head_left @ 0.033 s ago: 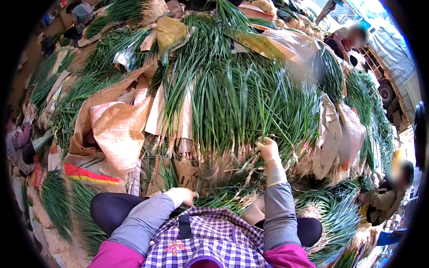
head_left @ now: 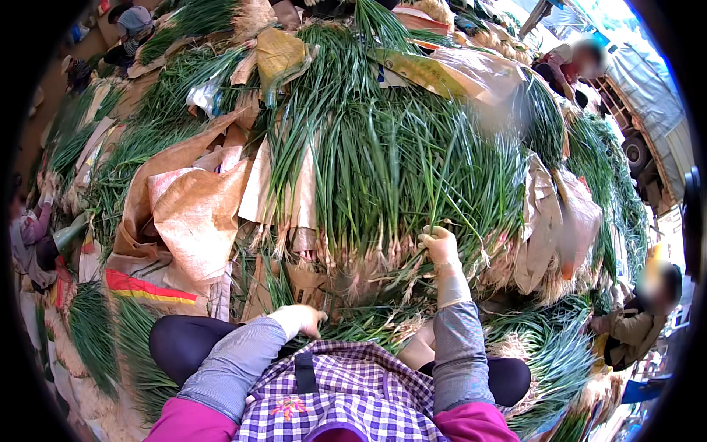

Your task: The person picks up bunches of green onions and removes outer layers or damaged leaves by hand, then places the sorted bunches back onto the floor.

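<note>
A broad, thick layer of green onions lies before me, leaves pointing away and pale roots toward me. My right hand, in a pale glove, is closed at the root end of this layer, its fingers curled about the lower stalks. Closer to my lap, on the left, my left hand hangs low over loose onion stalks. Its fingers are bent and partly turned away, so what they hold, if anything, is hidden. A checked apron covers my lap.
Brown woven sacking is bunched at left, with a red-and-yellow striped sack below it. Another onion pile lies by my right knee. Plastic sheeting borders the layer at right. A co-worker sits at far right; a truck stands behind.
</note>
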`<state>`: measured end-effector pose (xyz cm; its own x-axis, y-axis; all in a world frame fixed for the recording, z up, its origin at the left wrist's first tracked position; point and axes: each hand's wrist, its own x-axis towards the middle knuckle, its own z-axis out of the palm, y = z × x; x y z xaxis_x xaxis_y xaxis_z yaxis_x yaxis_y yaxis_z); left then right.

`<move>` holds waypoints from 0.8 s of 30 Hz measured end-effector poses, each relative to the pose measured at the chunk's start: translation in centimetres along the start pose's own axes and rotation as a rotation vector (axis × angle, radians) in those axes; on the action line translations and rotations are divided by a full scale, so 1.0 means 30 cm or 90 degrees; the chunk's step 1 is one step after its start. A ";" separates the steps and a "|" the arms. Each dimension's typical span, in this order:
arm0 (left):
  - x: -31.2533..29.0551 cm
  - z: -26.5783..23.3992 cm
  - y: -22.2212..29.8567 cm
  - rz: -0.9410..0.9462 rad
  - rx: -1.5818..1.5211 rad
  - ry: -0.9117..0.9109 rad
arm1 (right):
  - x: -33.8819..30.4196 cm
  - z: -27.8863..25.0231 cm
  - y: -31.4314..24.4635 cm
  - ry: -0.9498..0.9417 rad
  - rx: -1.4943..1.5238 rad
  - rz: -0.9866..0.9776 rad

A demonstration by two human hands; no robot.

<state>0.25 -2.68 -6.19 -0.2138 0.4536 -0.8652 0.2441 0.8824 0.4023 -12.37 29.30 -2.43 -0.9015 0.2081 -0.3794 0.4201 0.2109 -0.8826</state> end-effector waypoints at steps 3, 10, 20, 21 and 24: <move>-0.072 -0.071 0.033 -0.056 -0.034 0.202 | -0.126 0.007 -0.080 -0.068 0.199 0.053; -0.151 -0.146 0.200 0.329 -0.519 0.429 | -0.411 0.136 -0.074 -0.320 0.405 0.054; -0.314 -0.060 0.222 0.134 -0.785 0.318 | -0.576 0.317 -0.125 -0.318 -0.246 -0.319; -0.322 -0.057 0.217 0.162 -0.796 0.342 | -0.569 0.317 -0.127 -0.256 -0.363 -0.428; -0.333 -0.044 0.193 0.251 -0.847 0.402 | -0.405 0.261 -0.016 -0.126 -0.366 -0.255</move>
<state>2.55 -1.93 5.18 -0.7811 0.3534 -0.5148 -0.5477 0.0081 0.8366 -2.42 19.19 0.42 -0.9765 -0.1555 -0.1495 -0.0067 0.7145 -0.6996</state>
